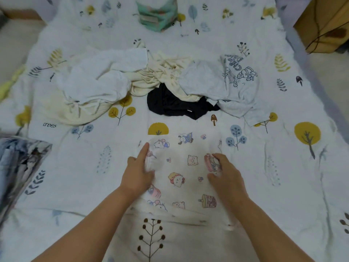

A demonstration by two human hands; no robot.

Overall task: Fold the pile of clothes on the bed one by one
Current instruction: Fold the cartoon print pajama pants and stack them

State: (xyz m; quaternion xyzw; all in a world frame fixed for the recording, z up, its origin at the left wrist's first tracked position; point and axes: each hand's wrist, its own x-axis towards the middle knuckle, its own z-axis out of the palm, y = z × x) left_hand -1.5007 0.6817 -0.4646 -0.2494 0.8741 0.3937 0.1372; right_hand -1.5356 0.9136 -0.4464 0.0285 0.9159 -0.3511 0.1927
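the cartoon-print garment lies flat on the bed, near the near edge at its middle. the left hand pinches the garment's left side, forefinger extended. the right hand grips a bunched fold at its right side. the pile of clothes sits toward the bed's centre: white, cream, black and grey printed pieces, well apart from the hands.
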